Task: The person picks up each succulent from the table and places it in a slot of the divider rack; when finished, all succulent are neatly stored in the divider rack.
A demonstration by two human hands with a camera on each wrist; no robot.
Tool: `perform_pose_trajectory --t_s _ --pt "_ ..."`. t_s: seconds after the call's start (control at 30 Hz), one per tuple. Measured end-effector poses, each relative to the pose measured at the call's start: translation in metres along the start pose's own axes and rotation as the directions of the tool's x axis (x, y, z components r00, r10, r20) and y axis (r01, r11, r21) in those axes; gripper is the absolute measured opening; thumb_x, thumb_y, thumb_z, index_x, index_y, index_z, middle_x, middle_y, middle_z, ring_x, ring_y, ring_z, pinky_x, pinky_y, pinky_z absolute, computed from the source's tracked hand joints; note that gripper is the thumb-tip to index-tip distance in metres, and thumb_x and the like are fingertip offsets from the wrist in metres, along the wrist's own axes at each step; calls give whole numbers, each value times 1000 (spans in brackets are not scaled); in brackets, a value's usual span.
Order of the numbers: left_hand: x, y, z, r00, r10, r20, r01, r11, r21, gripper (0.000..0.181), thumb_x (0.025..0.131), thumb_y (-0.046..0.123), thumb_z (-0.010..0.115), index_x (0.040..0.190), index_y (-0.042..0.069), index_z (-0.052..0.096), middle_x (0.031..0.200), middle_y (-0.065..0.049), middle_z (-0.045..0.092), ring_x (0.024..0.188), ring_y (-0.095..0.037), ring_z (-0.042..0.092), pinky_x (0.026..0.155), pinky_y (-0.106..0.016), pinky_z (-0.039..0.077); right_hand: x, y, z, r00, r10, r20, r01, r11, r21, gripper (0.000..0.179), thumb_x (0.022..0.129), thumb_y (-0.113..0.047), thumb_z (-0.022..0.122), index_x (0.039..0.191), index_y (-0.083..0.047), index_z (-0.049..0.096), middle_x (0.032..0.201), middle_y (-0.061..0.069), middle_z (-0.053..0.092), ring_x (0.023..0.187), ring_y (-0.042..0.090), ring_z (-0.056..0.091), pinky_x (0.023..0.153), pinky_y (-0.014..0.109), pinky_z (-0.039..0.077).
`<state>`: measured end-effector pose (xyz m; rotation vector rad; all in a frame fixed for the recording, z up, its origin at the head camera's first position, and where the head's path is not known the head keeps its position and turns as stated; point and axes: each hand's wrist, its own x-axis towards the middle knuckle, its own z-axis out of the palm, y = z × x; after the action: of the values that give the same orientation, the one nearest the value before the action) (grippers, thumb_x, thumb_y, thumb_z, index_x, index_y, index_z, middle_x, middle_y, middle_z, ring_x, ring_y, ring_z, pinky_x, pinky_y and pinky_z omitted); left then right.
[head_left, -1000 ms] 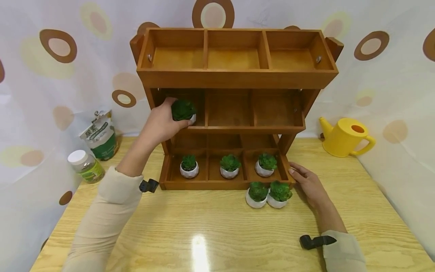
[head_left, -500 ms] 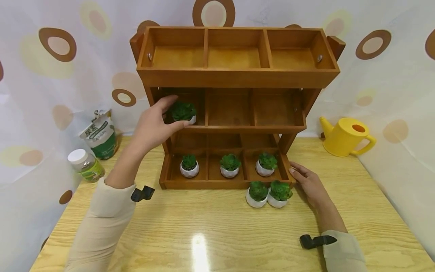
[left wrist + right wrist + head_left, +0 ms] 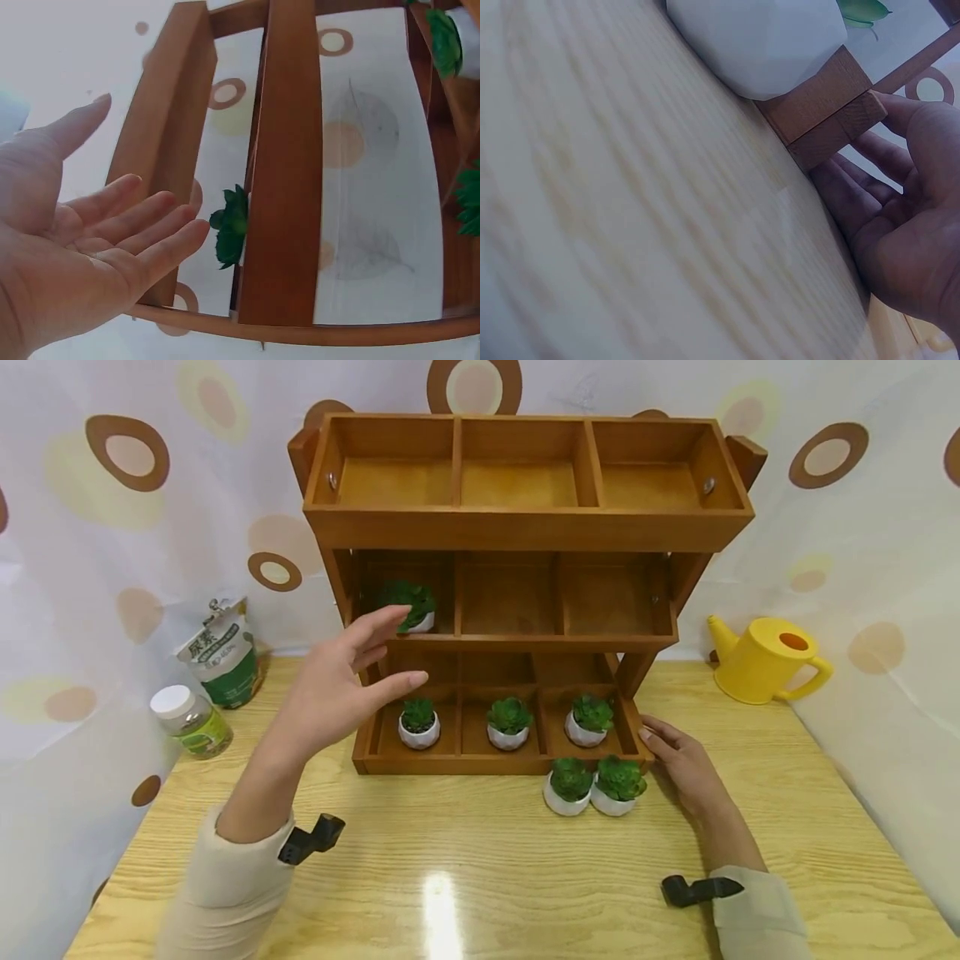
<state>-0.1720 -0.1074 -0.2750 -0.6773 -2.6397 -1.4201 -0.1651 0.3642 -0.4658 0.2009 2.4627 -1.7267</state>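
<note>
A three-tier wooden plant shelf (image 3: 517, 531) stands on the table, each tier split into three compartments. In its middle tier's left compartment sits a potted succulent (image 3: 422, 620) in a white pot, partly covered by fingers. My left hand (image 3: 330, 697) is in front of that compartment, fingers spread and holding nothing; the left wrist view shows its bare palm. At the shelf's lower right corner, my right hand (image 3: 684, 770) grips the wood, thumb at the corner and fingers along the side. Two potted succulents (image 3: 568, 787) stand side by side on the table before that corner.
The bottom tier holds three potted succulents (image 3: 508, 724), one per compartment. A yellow watering can (image 3: 761, 662) stands at the right. On the left are a white-capped jar (image 3: 191, 722) and a green-and-white pouch (image 3: 223, 657). Patterned cloth (image 3: 847, 552) hangs behind the table.
My left hand has let go of the succulent in the middle tier's left compartment and moved back and down, its fingers spreading. My right hand has kept its place.
</note>
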Motion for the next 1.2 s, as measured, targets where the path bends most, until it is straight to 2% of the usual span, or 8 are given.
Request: perform_pose_trajectory --t_s 0.13,0.27,0.37,0.53,0.63,0.8,0.93,1.2 --pt "-9 -7 6 999 -26 32 28 999 -47 74 92 30 77 156 21 41 159 -4 44 147 -21 44 117 -41 41 0 -1 1 1000 -9 -3 9 1000 -6 69 105 -50 49 159 -10 34 146 6 56 105 -12 60 89 9 49" --pt "-16 -14 16 998 -31 54 36 994 -104 76 92 30 77 157 22 39 159 -2 45 146 -20 45 117 -39 42 1 -1 0 1000 -14 -1 14 1000 -7 69 105 -50 48 160 -11 33 152 17 50 105 -12 61 88 9 49" --pt "-22 -19 31 995 -35 94 47 990 -135 78 91 33 77 157 24 37 158 1 46 145 -18 46 116 -38 42 1 0 0 1000 -9 5 9 1000 -1 70 105 -50 48 160 -11 32 155 24 44 104 -12 60 88 9 49" --pt "-30 -28 63 983 -48 178 73 987 -140 75 90 38 77 155 28 41 154 2 50 142 -20 50 114 -41 45 1 -1 1 1000 -1 9 1 1000 2 70 105 -50 47 160 -11 31 157 26 40 104 -13 60 88 8 49" --pt "-32 -34 83 969 -57 240 95 984 -151 73 90 40 77 153 29 43 154 4 51 141 -21 52 114 -42 45 0 -1 2 1000 -7 8 7 1000 13 70 105 -50 47 160 -10 30 156 27 41 104 -13 61 88 9 50" --pt "-35 -43 111 939 -72 336 145 970 -198 74 90 38 78 154 24 44 156 2 49 141 -21 50 115 -43 44 0 -3 3 1000 -22 9 22 999 23 71 105 -50 48 160 -9 31 154 26 44 104 -11 61 88 10 51" --pt "-35 -50 127 916 -89 390 177 965 -195 75 91 39 77 155 22 43 155 -2 51 141 -22 51 114 -46 44 0 -2 2 1000 -24 11 24 999 31 71 105 -50 48 160 -9 31 152 21 47 105 -10 62 89 11 52" --pt "-29 -63 155 885 -74 459 175 968 -182 75 92 40 76 155 18 43 154 -6 52 141 -24 51 111 -43 47 1 1 1 1000 -19 12 18 999 34 73 104 -50 49 160 -8 30 154 24 44 104 -10 61 87 13 52"
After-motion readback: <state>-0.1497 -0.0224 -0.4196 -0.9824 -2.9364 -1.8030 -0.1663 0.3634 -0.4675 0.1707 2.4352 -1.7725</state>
